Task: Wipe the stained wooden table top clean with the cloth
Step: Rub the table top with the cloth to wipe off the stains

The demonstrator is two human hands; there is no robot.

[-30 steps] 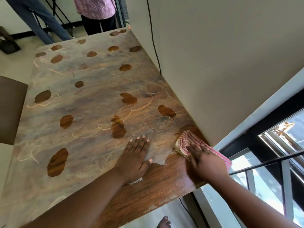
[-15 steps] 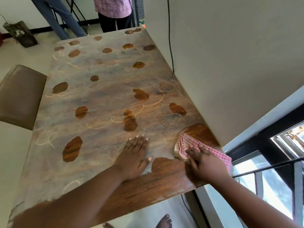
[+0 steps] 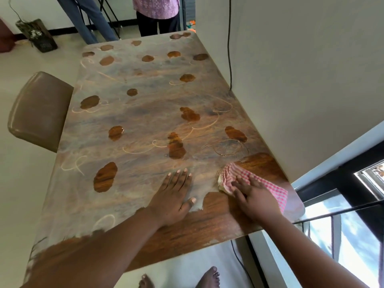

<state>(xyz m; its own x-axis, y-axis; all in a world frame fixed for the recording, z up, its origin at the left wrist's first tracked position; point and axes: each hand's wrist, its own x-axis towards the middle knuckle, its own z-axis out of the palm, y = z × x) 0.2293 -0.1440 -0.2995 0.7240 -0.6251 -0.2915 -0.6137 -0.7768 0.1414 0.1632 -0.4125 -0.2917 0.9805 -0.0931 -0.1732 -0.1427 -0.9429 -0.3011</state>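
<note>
A long wooden table top (image 3: 145, 121) is covered in a dusty grey film with several dark wet patches and thin looping streaks. A bare, dark brown strip runs along its near edge and near right corner. My right hand (image 3: 252, 196) presses flat on a red-and-white checked cloth (image 3: 239, 176) at that near right corner, beside the wall. My left hand (image 3: 173, 194) rests flat on the table with fingers spread, to the left of the cloth, holding nothing.
A beige wall (image 3: 301, 80) runs along the table's right side, with a black cable (image 3: 229, 48) hanging down it. A brown padded chair (image 3: 39, 111) stands at the left edge. Two people (image 3: 155, 15) stand beyond the far end. A window (image 3: 353, 235) is at the lower right.
The view has shifted, bringing the chair and more of the table's left side into sight. Both hands stay near the near right corner; the cloth has barely moved.
</note>
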